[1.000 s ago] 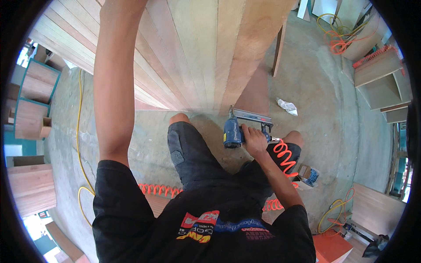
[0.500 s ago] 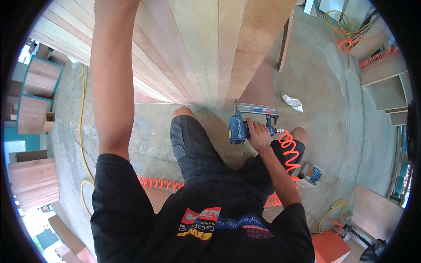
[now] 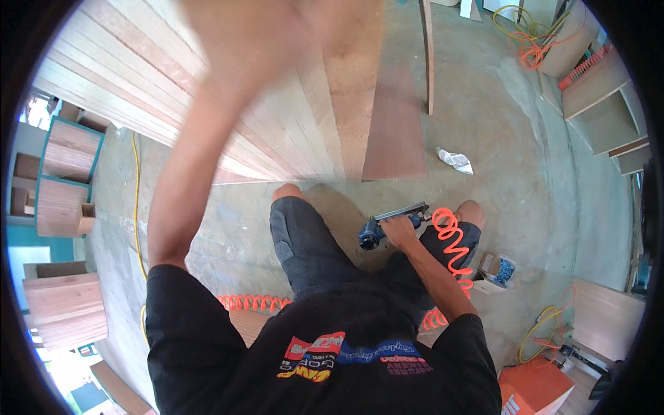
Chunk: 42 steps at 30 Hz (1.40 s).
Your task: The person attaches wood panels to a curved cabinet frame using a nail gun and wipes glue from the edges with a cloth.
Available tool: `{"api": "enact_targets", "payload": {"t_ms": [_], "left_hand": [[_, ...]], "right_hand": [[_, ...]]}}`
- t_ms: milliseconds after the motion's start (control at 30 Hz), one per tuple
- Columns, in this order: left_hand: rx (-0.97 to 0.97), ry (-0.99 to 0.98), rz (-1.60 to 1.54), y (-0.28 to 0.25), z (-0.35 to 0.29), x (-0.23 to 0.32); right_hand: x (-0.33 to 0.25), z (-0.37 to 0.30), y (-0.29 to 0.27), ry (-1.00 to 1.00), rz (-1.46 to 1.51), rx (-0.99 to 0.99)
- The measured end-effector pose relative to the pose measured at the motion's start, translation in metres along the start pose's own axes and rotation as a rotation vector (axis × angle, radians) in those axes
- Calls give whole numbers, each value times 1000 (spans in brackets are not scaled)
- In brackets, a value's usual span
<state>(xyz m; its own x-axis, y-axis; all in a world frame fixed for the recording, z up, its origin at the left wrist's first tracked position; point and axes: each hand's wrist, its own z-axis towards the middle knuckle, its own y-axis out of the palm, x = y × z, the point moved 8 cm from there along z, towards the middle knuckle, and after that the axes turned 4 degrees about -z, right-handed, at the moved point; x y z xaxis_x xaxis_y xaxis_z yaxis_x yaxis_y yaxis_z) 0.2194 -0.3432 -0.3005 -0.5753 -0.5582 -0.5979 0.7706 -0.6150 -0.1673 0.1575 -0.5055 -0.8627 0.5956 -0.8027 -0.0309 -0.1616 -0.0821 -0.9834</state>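
Observation:
My right hand point(image 3: 399, 231) is wrapped round the grip of a blue pneumatic nail gun point(image 3: 371, 235), held low between my knees. A coiled orange air hose point(image 3: 458, 256) runs from the gun over my right thigh. My left hand point(image 3: 259, 34) is raised close to the camera at the top; motion smears it and its fingers cannot be made out. Behind it stands a large panel of pale wooden slats point(image 3: 290, 138), its near edge just beyond my knees. The nail gun is apart from the panel. A reddish-brown board point(image 3: 395, 135) shows at the panel's right.
A crumpled white wrapper point(image 3: 454, 160) lies on the concrete floor, with a narrow wood strip point(image 3: 429, 62) beyond. An opened box of blue fasteners point(image 3: 503, 271) sits by my right knee. A yellow hose point(image 3: 136, 200) crosses the left floor. Wooden cabinets point(image 3: 69, 155) stand around.
The nail gun in my right hand has dropped back from the panel's edge and tilted. My left hand has come down into view from above the top edge, over the panel.

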Motion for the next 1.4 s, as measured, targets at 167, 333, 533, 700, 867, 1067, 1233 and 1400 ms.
{"api": "enact_targets", "payload": {"t_ms": [167,333,533,700,867,1067,1233,1400], "left_hand": [[-1051,275,-123,99,-124,178],[-1476,451,202,119,-248,246],[-1671,472,160,140,-301,278],[-1615,163,165,124,-248,242],[-1394,243,338,96,-106,143],[-1273,230,166,66,-44,100],[-463,-144,479,4,133,-41],[207,-53,505,-85,271,-163]], "right_hand": [[9,5,16,-24,36,69],[5,8,-11,-50,176,355],[24,25,10,-63,245,138],[77,20,-15,-174,133,527],[188,-2,-8,11,79,330],[298,-64,-51,490,178,176],[368,-165,-29,923,354,224],[342,-200,-28,794,-178,839]]}}
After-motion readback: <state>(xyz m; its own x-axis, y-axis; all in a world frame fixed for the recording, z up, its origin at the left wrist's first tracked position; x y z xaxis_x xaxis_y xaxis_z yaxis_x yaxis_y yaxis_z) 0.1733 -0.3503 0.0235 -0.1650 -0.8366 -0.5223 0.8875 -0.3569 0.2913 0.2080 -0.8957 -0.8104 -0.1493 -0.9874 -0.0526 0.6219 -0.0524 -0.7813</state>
